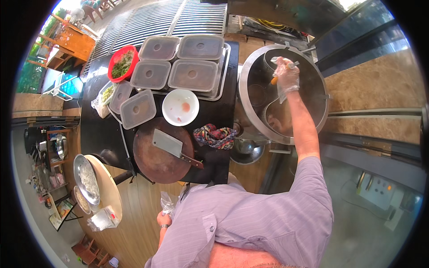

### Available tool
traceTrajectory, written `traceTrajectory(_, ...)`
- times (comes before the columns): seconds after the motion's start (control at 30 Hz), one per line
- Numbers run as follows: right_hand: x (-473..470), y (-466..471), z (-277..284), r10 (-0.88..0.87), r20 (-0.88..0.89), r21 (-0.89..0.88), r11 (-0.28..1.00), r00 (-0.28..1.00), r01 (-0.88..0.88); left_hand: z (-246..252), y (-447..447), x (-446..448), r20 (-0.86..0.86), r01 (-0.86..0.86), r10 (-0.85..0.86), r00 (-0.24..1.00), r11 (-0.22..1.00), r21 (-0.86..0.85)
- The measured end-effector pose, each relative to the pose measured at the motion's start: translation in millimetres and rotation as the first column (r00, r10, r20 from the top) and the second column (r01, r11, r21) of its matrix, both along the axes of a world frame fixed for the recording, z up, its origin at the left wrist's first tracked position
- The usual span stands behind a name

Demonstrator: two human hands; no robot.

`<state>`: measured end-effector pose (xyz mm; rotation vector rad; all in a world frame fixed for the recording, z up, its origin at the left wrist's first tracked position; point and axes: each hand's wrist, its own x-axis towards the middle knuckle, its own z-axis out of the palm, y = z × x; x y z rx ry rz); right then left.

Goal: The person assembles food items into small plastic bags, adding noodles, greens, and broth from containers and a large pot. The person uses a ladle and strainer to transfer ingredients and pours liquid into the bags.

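Note:
My right hand [287, 75], in a clear plastic glove, grips a utensil with an orange handle [274, 80] over a large round steel pot [246, 100]. The pot has inner dividers, with pale food [276, 123] in its lower part. Low beside my body, my left hand [164, 219] holds a crumpled clear plastic bag or glove [167, 202]. A cleaver [167, 142] lies on a round chopping block [147, 164] on the black table. Just above the block is a white bowl [180, 115] with reddish residue, and a multicoloured cloth [215, 136] lies to its right.
Several lidded plastic containers [192, 74] stand on a metal tray [219, 90]. A red bowl of chopped greens [110, 68] is at the table's left. Below left, a wooden stand [110, 187] holds a steel bowl of noodles [95, 197]. Another metal bowl [247, 152] sits below the pot.

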<state>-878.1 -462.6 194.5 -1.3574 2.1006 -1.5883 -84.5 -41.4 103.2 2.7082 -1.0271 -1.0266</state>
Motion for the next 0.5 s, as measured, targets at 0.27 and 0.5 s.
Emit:
traceTrajectory(0.27, -2, 6, 2, -0.005, 0.008, 0.124, 0.992, 1.000, 0.004, -22, 10, 3, 0.438, 0.069, -0.036, 0.899, 0.996, -0.061)
traceTrajectory(0.5, 8, 13, 10, -0.092, 0.046, 0.129, 0.988, 0.995, 0.086, 19, -10, -22, 0.135, -0.135, 0.116, 0.984, 0.981, 0.140)
